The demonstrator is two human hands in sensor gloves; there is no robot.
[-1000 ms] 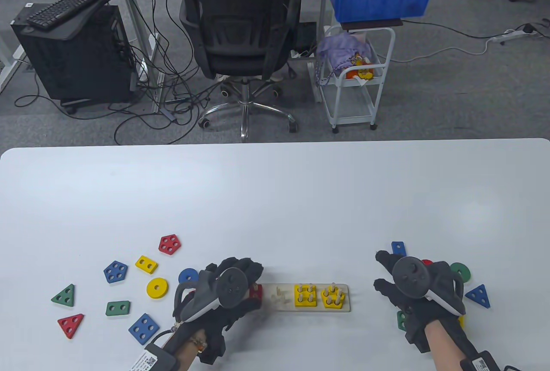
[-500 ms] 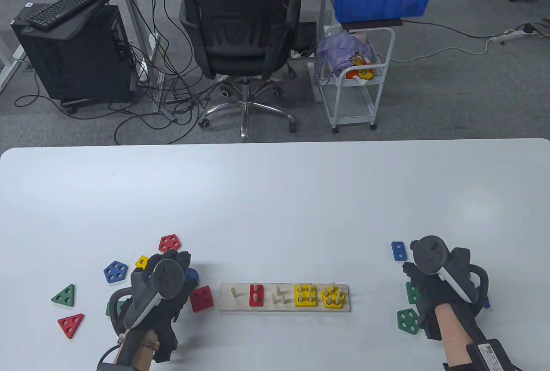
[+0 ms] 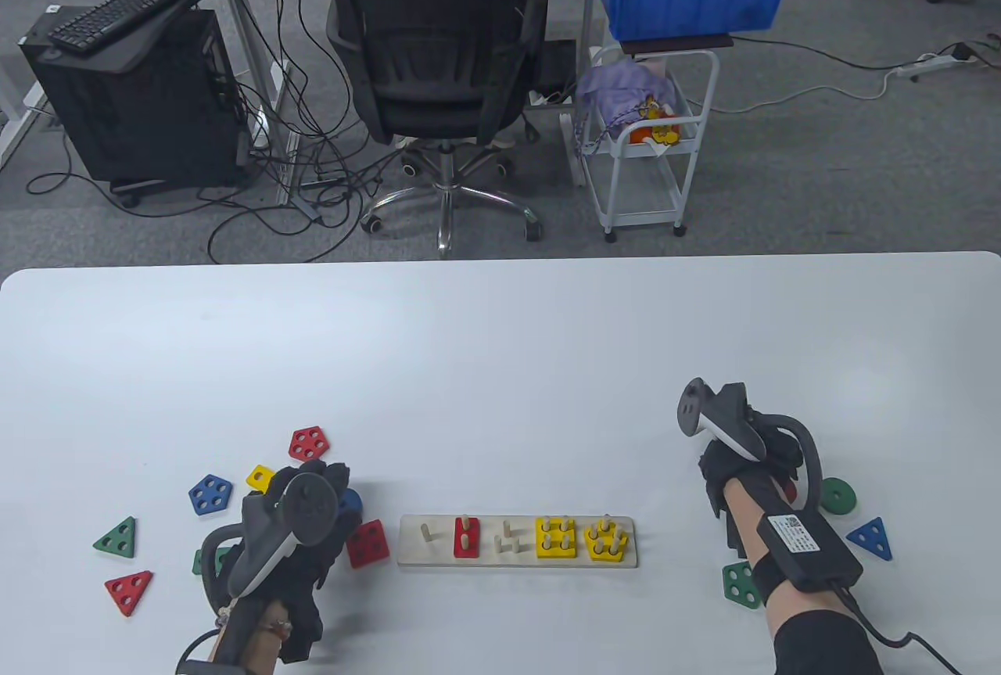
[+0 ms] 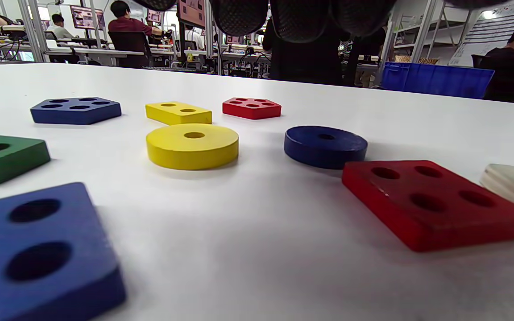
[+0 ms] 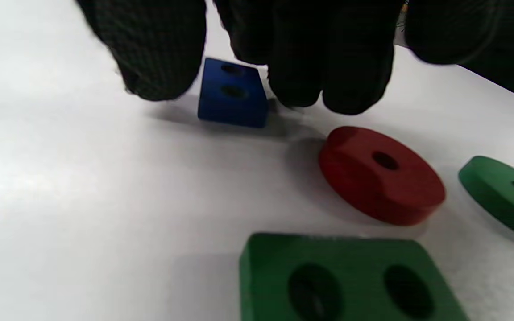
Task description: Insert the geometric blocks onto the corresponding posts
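Observation:
The wooden post board (image 3: 413, 550) carries a red two-hole block (image 3: 466, 536), a yellow square (image 3: 556, 538) and a yellow pentagon (image 3: 607, 540). My left hand (image 3: 317, 475) hovers left of the board, over the yellow disc (image 4: 192, 145) and blue disc (image 4: 325, 145); its fingertips (image 4: 301, 18) hold nothing. A red square (image 3: 367, 543) lies beside it. My right hand (image 3: 723, 464) covers the blue two-hole block (image 5: 232, 92). Its thumb (image 5: 159, 67) and fingers (image 5: 328, 80) pinch that block from both sides.
Loose blocks on the left: red pentagon (image 3: 309, 443), yellow rectangle (image 3: 262, 477), blue pentagon (image 3: 209, 494), green triangle (image 3: 117, 538), red triangle (image 3: 130, 590), blue square (image 4: 34, 249). On the right: red disc (image 5: 379, 174), green disc (image 3: 837, 495), blue triangle (image 3: 870, 538), green pentagon (image 3: 741, 583).
My left hand left the board for the loose blocks, with the red two-hole block staying on its posts. My right hand moved away from me onto the blue two-hole block.

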